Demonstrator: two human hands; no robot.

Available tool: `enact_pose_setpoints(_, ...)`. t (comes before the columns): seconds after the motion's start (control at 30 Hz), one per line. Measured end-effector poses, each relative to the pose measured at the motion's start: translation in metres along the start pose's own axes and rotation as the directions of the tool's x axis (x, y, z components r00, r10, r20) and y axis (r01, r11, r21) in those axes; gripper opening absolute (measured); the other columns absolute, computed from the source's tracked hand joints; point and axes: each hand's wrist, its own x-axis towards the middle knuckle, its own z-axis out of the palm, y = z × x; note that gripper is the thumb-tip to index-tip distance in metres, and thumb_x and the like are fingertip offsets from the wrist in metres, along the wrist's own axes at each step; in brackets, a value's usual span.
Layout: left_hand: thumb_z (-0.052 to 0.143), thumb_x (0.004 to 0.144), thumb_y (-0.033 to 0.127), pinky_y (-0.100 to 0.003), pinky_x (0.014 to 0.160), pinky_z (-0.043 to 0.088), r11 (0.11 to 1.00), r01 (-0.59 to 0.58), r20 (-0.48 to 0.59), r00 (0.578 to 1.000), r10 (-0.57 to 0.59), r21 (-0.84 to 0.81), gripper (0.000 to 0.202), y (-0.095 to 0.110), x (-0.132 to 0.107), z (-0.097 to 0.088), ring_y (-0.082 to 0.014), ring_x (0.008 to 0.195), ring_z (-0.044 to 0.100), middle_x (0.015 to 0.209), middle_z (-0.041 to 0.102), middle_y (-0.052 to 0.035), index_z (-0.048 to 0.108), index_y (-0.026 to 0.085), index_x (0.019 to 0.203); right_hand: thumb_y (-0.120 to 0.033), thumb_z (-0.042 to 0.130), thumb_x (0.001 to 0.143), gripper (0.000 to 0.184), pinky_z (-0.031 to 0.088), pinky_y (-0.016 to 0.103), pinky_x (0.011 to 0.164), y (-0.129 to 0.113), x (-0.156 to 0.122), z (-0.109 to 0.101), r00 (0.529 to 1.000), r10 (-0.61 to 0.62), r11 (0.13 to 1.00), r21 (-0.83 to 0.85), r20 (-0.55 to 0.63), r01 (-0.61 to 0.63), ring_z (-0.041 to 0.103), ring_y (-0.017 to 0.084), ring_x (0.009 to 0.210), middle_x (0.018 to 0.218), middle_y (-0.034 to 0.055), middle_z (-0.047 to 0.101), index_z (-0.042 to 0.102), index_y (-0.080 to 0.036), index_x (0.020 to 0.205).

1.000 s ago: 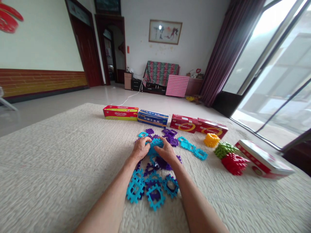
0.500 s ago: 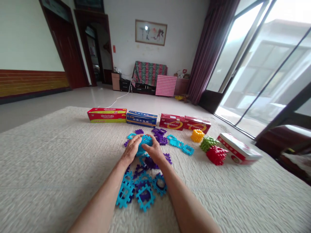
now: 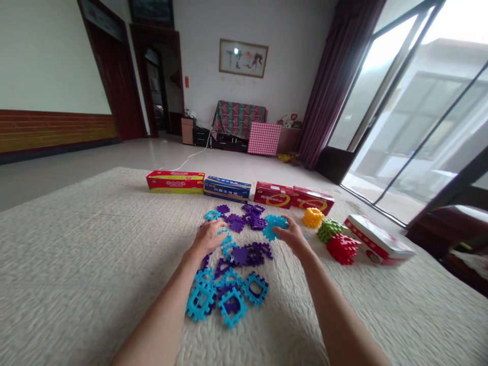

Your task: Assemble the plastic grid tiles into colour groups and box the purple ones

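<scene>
My right hand point(image 3: 293, 235) is closed on a light-blue interlocking plastic piece point(image 3: 273, 226) with toothed edges, to the right of the purple pile. My left hand point(image 3: 210, 237) is over the left of the pile, its fingers slightly apart beside a blue toothed piece point(image 3: 226, 237); contact is hard to make out. Purple toothed pieces point(image 3: 240, 255) lie between my arms. Closer to me are several blue frame pieces, one with a square opening point(image 3: 232, 307). More purple pieces point(image 3: 256, 219) sit between the hands and the boxes.
At the right stand an assembled yellow block point(image 3: 313, 217), a green one point(image 3: 330, 230), and a red one point(image 3: 343, 249) beside a white-and-red box point(image 3: 379, 239). A red-yellow box point(image 3: 175, 182), a blue box point(image 3: 227, 188) and two red boxes point(image 3: 273, 194) line the back of the textured cover point(image 3: 114, 244).
My hands have separated. The right has moved rightward with the blue piece that was between both hands; the left has let go and stays over the left side. The view has shifted slightly.
</scene>
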Motion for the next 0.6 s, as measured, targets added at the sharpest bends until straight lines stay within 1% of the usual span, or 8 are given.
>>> enact_pose_setpoints(0.1,0.061,0.071,0.026,-0.033,0.097,0.043,0.99,-0.083,0.098,0.993,0.072,0.116,0.032,0.004,-0.004,0.002,-0.0221,0.104,0.061,0.108,0.07,-0.0033,0.069,0.025,0.101,-0.026,0.068,0.062,0.056,0.051,0.037,0.071,0.009,0.0,-0.01,0.996,0.011,0.972,-0.233,-0.084,-0.03,0.062,0.023,0.08,0.085,0.0056,0.064,0.056,-0.016,0.116)
enact_pose_setpoints(0.13,0.061,0.07,0.025,-0.033,0.097,0.043,0.985,-0.101,0.123,0.989,0.084,0.138,0.032,0.006,-0.005,0.002,-0.0223,0.104,0.061,0.108,0.07,-0.0034,0.069,0.025,0.101,-0.026,0.067,0.063,0.057,0.05,0.039,0.076,0.01,-0.001,-0.011,0.992,-0.021,0.947,-0.321,-0.125,-0.02,0.062,0.026,0.088,0.094,0.0087,0.064,0.055,-0.015,0.117)
enact_pose_setpoints(0.23,0.059,0.071,0.022,-0.035,0.096,0.042,0.977,-0.136,0.156,0.982,0.11,0.167,0.031,0.01,-0.006,0.004,-0.023,0.102,0.061,0.105,0.07,-0.005,0.069,0.024,0.1,-0.025,0.061,0.069,0.056,0.044,0.044,0.092,0.003,-0.007,-0.002,0.95,-0.234,0.851,-0.516,-0.208,0.097,0.053,0.03,0.111,0.118,0.0164,0.056,0.052,-0.013,0.123)
enact_pose_setpoints(0.3,0.059,0.072,0.022,-0.035,0.096,0.043,0.98,-0.13,0.12,0.986,0.112,0.154,0.033,0.01,-0.004,0.003,-0.0236,0.102,0.062,0.106,0.07,-0.0065,0.069,0.023,0.103,-0.022,0.055,0.074,0.049,0.041,0.045,0.098,-0.006,-0.013,0.012,0.905,-0.388,0.804,-0.544,-0.176,0.239,0.049,0.029,0.117,0.124,0.016,0.053,0.053,-0.014,0.123)
enact_pose_setpoints(0.4,0.058,0.075,0.025,-0.033,0.094,0.045,0.989,-0.069,-0.02,0.997,0.072,0.131,0.033,0.006,0.006,-0.001,-0.0232,0.104,0.061,0.111,0.068,-0.0074,0.068,0.023,0.107,-0.018,0.049,0.077,0.039,0.041,0.04,0.098,-0.017,-0.023,0.041,0.865,-0.502,0.769,-0.46,-0.003,0.444,0.053,0.025,0.112,0.117,0.0124,0.059,0.059,-0.016,0.115)
enact_pose_setpoints(0.47,0.057,0.078,0.027,-0.031,0.093,0.045,0.989,-0.002,-0.101,0.995,0.017,0.148,0.03,0.0,0.017,-0.005,-0.022,0.104,0.06,0.11,0.067,-0.0069,0.068,0.023,0.106,-0.016,0.049,0.078,0.033,0.044,0.034,0.094,-0.022,-0.03,0.061,0.834,-0.518,0.757,-0.351,0.191,0.551,0.058,0.021,0.105,0.109,0.0089,0.064,0.063,-0.018,0.108)
enact_pose_setpoints(0.53,0.056,0.079,0.027,-0.03,0.091,0.046,0.98,0.069,-0.126,0.991,-0.046,0.185,0.028,-0.008,0.03,-0.007,-0.0212,0.101,0.061,0.107,0.068,-0.0064,0.068,0.024,0.104,-0.016,0.05,0.079,0.028,0.046,0.029,0.087,-0.025,-0.036,0.078,0.802,-0.482,0.763,-0.281,0.352,0.582,0.062,0.018,0.094,0.1,0.006,0.068,0.066,-0.019,0.101)
enact_pose_setpoints(0.6,0.056,0.078,0.026,-0.029,0.089,0.046,0.968,0.12,-0.111,0.989,-0.097,0.219,0.027,-0.017,0.041,-0.007,-0.0208,0.1,0.061,0.104,0.068,-0.0062,0.068,0.025,0.102,-0.019,0.053,0.078,0.023,0.046,0.027,0.08,-0.029,-0.041,0.088,0.792,-0.409,0.766,-0.302,0.453,0.568,0.063,0.018,0.085,0.091,0.0052,0.069,0.069,-0.019,0.095)
